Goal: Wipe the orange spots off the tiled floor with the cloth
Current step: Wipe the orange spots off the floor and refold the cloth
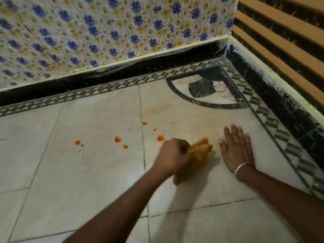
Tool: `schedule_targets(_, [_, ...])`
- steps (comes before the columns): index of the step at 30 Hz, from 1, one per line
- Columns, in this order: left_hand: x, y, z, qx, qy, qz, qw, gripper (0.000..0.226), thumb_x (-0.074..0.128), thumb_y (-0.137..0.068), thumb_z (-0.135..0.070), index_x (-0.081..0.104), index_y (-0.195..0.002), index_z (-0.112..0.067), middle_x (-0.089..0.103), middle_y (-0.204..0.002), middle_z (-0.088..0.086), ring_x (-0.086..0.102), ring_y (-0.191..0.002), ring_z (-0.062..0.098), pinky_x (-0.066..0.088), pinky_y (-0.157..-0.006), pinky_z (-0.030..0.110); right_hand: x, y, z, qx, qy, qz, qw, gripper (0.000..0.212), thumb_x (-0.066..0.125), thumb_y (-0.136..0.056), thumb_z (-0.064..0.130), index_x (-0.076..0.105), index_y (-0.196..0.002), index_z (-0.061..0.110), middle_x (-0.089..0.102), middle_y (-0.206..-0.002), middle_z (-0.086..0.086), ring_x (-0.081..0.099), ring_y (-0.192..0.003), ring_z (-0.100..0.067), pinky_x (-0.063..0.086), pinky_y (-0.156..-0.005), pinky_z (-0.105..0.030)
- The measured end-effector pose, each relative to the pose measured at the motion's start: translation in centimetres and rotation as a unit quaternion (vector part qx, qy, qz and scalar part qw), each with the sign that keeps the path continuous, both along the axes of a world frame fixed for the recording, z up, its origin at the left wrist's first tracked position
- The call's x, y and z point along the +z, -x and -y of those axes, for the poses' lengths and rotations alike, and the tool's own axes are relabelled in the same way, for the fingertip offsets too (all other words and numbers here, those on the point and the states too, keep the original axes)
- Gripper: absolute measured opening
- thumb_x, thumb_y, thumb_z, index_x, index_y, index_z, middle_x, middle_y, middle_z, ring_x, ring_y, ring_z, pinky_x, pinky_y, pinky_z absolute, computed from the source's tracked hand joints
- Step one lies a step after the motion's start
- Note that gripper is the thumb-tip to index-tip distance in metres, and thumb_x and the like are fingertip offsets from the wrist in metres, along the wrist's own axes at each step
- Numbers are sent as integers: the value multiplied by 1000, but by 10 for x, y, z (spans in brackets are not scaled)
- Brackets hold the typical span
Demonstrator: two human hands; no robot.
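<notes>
My left hand [172, 156] grips a bunched orange-stained cloth [199, 149] and holds it down on the pale tiled floor [87, 172]. Several orange spots [117, 139] dot the tiles to the left of the cloth; the nearest one [160, 138] lies just above my left knuckles. My right hand [236, 146] rests flat on the floor to the right of the cloth, fingers spread, with a silver bangle [242, 166] on the wrist. The picture of my left hand is blurred.
A wall with blue flower tiles [105, 32] and a black skirting [122, 71] runs along the back. A second black skirting [280, 99] closes the right side, forming a corner. A patterned border [270, 123] and a curved inlay [206, 90] mark the floor near it.
</notes>
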State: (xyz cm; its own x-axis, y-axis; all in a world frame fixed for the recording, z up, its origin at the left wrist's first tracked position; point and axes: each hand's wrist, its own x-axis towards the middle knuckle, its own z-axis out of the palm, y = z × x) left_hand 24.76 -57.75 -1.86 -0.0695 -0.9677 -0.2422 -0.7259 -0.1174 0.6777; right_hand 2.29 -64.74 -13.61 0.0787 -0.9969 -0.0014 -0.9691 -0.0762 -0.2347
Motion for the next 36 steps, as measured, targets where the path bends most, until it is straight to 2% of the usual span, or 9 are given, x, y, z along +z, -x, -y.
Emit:
schedule_targets(3, [18, -45, 27, 96, -33, -117, 988, 12, 65, -96, -17, 76, -91, -18, 73, -79, 0, 72, -74, 17, 57, -61, 26, 6, -16, 1, 23, -3, 9, 1000, 73, 8, -95, 51, 26, -158, 19, 12, -168, -9, 4, -155, -25, 1, -125, -47])
schedule_targets(6, [7, -86, 49, 193, -65, -180, 962, 14, 61, -99, -15, 75, -96, -14, 74, -94, 11, 72, -89, 29, 61, -66, 35, 13, -46, 6, 89, 12, 3, 996, 75, 4, -94, 53, 28, -157, 23, 9, -168, -7, 0, -155, -24, 0, -125, -47])
schedule_targets(10, [-22, -114, 55, 284, 25, 44, 957, 53, 59, -101, -42, 58, -144, -10, 64, -141, 15, 61, -127, 34, 49, -102, 40, 25, -88, 20, 162, -1, -13, 987, 73, 4, -94, 54, 22, -158, 25, 1, -169, -5, -6, -155, -23, -5, -124, -46])
schedule_targets(13, [-42, -96, 48, 180, 91, 141, 969, 67, 37, -103, -54, 39, -159, -15, 42, -162, 14, 39, -149, 32, 29, -122, 49, 31, -97, 38, 214, -17, -44, 976, 71, 6, -95, 53, 13, -160, 25, -6, -169, -5, -12, -155, -22, -7, -123, -47])
schedule_targets(16, [-77, -64, 43, 61, 27, 219, 974, 66, 18, -108, -57, 9, -167, -28, -2, -175, 4, -7, -161, 26, -7, -126, 60, 37, -99, 61, 266, -30, -95, 959, 65, 8, -100, 51, 6, -160, 25, -10, -168, -4, -13, -154, -22, -7, -123, -48])
schedule_targets(18, [-97, -50, 44, 63, 36, 238, 969, 67, 13, -109, -57, -4, -166, -29, -17, -173, 2, -21, -159, 24, -16, -123, 62, 36, -104, 72, 266, -57, -108, 956, 61, 15, -104, 48, 2, -160, 26, -10, -168, -3, -14, -154, -21, -7, -124, -47])
schedule_targets(25, [-112, -101, 111, 57, 98, 278, 954, 67, 5, -106, -61, -6, -165, -34, -12, -175, 1, -17, -160, 21, -12, -126, 58, -2, -114, 63, 166, -3, -72, 984, 66, 14, -99, 49, 11, -160, 26, 10, -168, -4, 8, -155, -25, 6, -124, -50])
schedule_targets(31, [-124, -70, 50, 209, 90, 288, 930, 67, 18, -108, -52, 10, -167, -22, 5, -174, 13, -1, -161, 32, -6, -125, 64, -9, -112, 62, 164, 17, -60, 984, 65, 18, -100, 49, 17, -160, 23, 15, -167, -6, 12, -154, -26, 9, -124, -51])
schedule_targets(36, [-118, -38, 75, 73, 108, 262, 956, 65, 16, -109, -54, 4, -167, -28, -7, -174, 8, -12, -161, 28, -12, -125, 60, -9, -112, 63, 165, 19, -67, 984, 65, 15, -98, 42, 16, -160, 24, 16, -167, -7, 13, -154, -26, 9, -124, -50])
